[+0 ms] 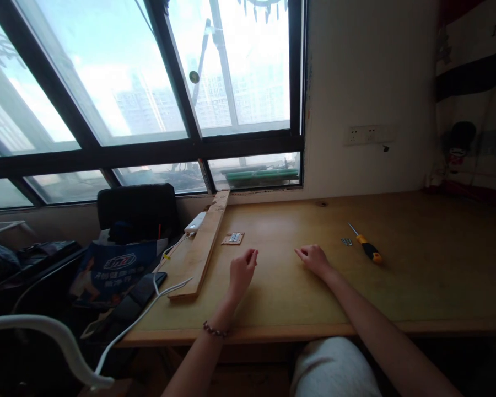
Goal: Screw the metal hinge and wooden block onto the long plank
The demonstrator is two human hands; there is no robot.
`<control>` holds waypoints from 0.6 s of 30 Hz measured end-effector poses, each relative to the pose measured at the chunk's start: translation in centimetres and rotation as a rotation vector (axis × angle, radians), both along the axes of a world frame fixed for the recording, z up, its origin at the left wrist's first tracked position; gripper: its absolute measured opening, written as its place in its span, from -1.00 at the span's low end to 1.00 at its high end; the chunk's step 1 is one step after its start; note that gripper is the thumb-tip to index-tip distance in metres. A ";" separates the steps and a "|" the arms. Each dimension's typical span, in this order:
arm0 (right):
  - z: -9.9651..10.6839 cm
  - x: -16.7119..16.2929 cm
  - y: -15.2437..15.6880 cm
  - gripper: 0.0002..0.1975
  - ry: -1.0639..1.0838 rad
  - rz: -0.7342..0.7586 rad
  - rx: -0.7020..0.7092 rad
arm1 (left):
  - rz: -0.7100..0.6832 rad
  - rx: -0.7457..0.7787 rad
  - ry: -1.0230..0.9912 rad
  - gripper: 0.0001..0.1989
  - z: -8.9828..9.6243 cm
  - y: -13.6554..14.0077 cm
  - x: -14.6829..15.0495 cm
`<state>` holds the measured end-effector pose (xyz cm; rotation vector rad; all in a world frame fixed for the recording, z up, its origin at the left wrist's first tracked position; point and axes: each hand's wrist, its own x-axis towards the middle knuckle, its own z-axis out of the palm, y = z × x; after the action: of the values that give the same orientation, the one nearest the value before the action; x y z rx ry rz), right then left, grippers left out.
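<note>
Above the wooden tabletop point(281, 298), my left hand point(242, 270) is closed, with the fingers curled together. It wears a dark beaded bracelet point(215, 330) at the wrist. Just beyond it lies a small flat brown piece with a white printed label point(233, 238). My right hand point(315, 260) is also closed, thumb and index finger pressed together and aimed left. No object shows in either hand, and a gap separates them. To the right of my right hand lie several short metal screws or pins point(346, 241). Beside them is a screwdriver point(366, 245) with a yellow and black handle.
A long wooden board point(202, 251) lies along the table's left side, with a white power strip point(195, 222) and white cables point(165, 292) beside it. A black chair point(137, 207) holding a blue bag point(116, 270) stands left. Behind are windows and a wall socket point(370, 134).
</note>
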<state>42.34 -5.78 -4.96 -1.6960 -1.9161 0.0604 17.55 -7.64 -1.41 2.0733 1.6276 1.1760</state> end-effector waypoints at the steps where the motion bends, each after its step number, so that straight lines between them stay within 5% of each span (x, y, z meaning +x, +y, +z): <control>1: 0.1 0.0 0.0 -0.58 -0.003 -0.014 -0.005 | 0.062 0.002 -0.011 -0.63 -0.2 -0.3 -1.0; 5: 0.3 0.7 0.1 -0.65 -0.021 -0.160 -0.005 | 0.198 0.044 -0.096 -0.65 -0.9 -1.2 -3.1; 11: 0.6 4.0 0.7 -0.80 -0.087 -0.565 0.172 | 0.162 0.089 0.018 -0.65 -1.3 -1.1 -2.6; 15: 0.2 6.6 0.9 -0.66 -0.055 -0.817 0.033 | 0.162 0.114 0.044 -0.66 -1.6 -1.1 -2.8; 18: -0.1 8.0 1.0 -0.64 -0.004 -0.812 -0.069 | 0.170 0.112 0.038 -0.66 -1.7 -1.1 -2.9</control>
<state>50.30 -4.74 -5.04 -2.3841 -1.1101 -0.1894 14.60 -8.71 -3.06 2.0694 1.8251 1.3180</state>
